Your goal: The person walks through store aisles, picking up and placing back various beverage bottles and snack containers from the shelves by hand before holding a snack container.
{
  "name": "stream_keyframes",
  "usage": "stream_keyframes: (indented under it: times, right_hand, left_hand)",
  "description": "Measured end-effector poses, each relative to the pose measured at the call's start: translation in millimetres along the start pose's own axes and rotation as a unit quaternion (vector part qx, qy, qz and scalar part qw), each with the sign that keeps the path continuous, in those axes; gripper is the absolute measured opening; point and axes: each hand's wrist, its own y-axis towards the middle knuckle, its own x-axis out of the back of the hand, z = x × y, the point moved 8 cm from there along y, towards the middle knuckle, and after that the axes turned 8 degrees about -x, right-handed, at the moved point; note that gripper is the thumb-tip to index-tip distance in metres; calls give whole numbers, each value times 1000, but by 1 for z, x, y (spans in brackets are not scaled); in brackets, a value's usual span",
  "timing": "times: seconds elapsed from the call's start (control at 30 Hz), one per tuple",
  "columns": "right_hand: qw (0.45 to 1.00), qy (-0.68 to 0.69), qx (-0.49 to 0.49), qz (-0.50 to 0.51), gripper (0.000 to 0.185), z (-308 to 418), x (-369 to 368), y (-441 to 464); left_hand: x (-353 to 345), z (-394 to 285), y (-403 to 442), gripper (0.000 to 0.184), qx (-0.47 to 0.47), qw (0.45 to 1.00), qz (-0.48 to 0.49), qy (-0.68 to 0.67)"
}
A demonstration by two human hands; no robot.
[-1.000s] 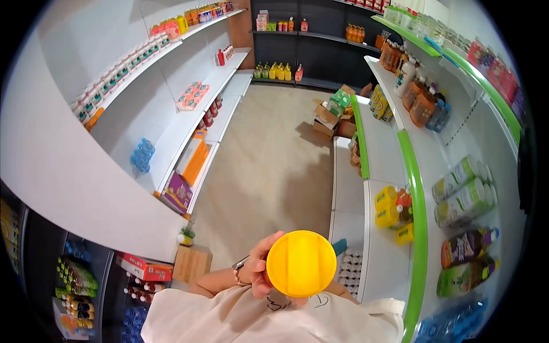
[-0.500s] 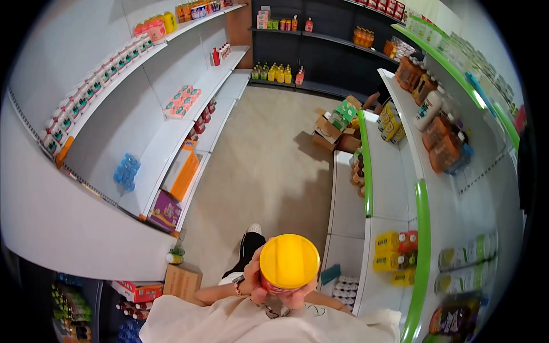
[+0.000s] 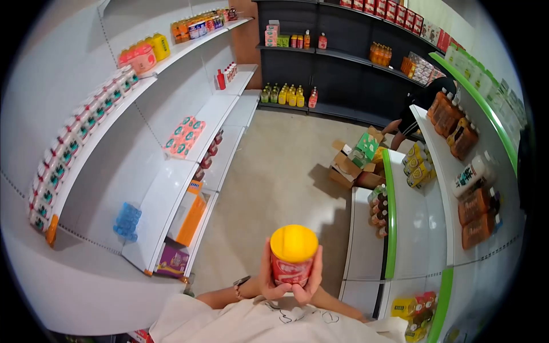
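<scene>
Both hands hold a red canister with a yellow lid (image 3: 292, 266) in front of my chest, slightly tilted so that the lid and the printed side face me. My left hand (image 3: 267, 279) wraps its left side, and my right hand (image 3: 313, 281) wraps the right. The thumbs press low on the front of the canister, close together. The fingers behind it are hidden. A bracelet and a dark watch or band circle my left wrist.
White shelves (image 3: 223, 117) on the left carry bottles and pink packs (image 3: 186, 137). Green-edged shelves (image 3: 390, 217) on the right hold bottles (image 3: 476, 174). Open cardboard boxes (image 3: 354, 163) lie on the floor ahead. A person in dark clothes (image 3: 429, 94) bends beyond the right shelf.
The view has tilted up and drawn the far shelves higher into sight. The canister's red side now shows below its lid. The person at the back right has come more into view.
</scene>
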Motion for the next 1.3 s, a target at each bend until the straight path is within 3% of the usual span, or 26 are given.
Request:
stream_keyframes:
  times: [0.07,0.13,0.2,0.37,0.63,0.7,0.8,0.83,1.07,1.13,1.3]
  right_hand:
    - [963,3,-268,19,85,-43,4,29]
    - [968,-3,-247,37,80,-67,16,69]
    - [897,135,-420,33,79,-118,28,71]
    - [840,34,-530,115,87,-195,55,85]
    - [892,-67,-410,178,85,-306,114,285]
    - [933,-142,-271,187,91,-304,129,351]
    - [921,-88,-343,160,97,-323,147,395]
    - [926,-81,-341,137,103,-342,157,387]
    - [877,-19,-478,39,99,-422,222,389]
    - [875,-17,-484,27,99,-441,232,394]
    - [875,-18,-483,7,98,-504,262,474]
  left_hand:
    - [38,43,15,93,198,977,-63,54]
    - [66,74,37,95,192,979,-39,48]
    - [103,112,15,94,369,922,-65,100]
    - [159,171,-5,92,409,900,-81,127]
    - [251,305,145,90,285,934,-107,185]
    - [263,332,199,91,231,953,-133,147]
    - [283,373,237,90,191,964,-95,161]
    - [281,383,242,88,181,953,-58,235]
    - [307,482,234,84,336,927,-78,149]
    - [318,508,237,85,393,911,-44,119]
    - [376,595,284,82,438,890,0,122]
